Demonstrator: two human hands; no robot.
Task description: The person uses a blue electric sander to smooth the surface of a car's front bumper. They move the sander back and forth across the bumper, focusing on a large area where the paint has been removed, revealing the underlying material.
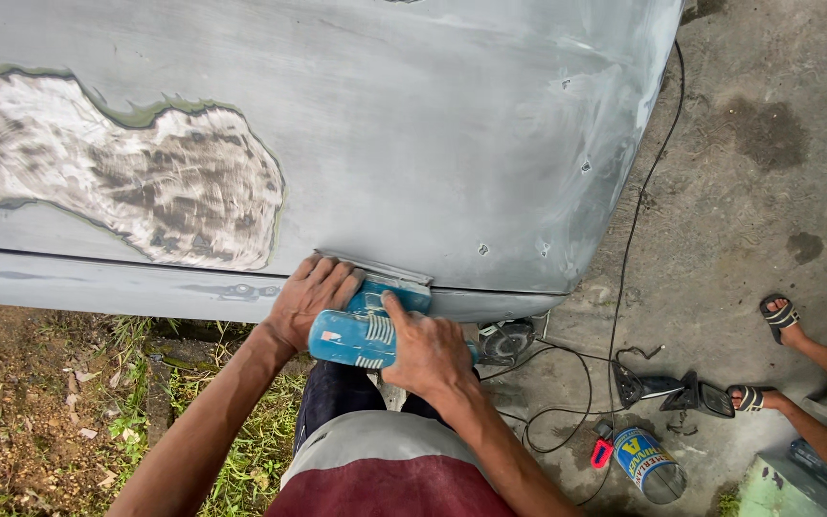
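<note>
Concrete floor [758, 172], stained in patches, lies to the right and grass [241, 450] to the left below a grey car body panel [413, 124] with a pale patch of filler [145, 172]; a blue electric sander [366, 330] sits pressed against the panel's lower edge; the left hand [313, 297] rests over the sander's front, fingers together and curled on it; the right hand [428, 354] grips its rear, fingers clamped around the body; a black cable [624, 249] trails across the floor; a can [643, 460] lies near another person's sandalled feet [777, 316].
</note>
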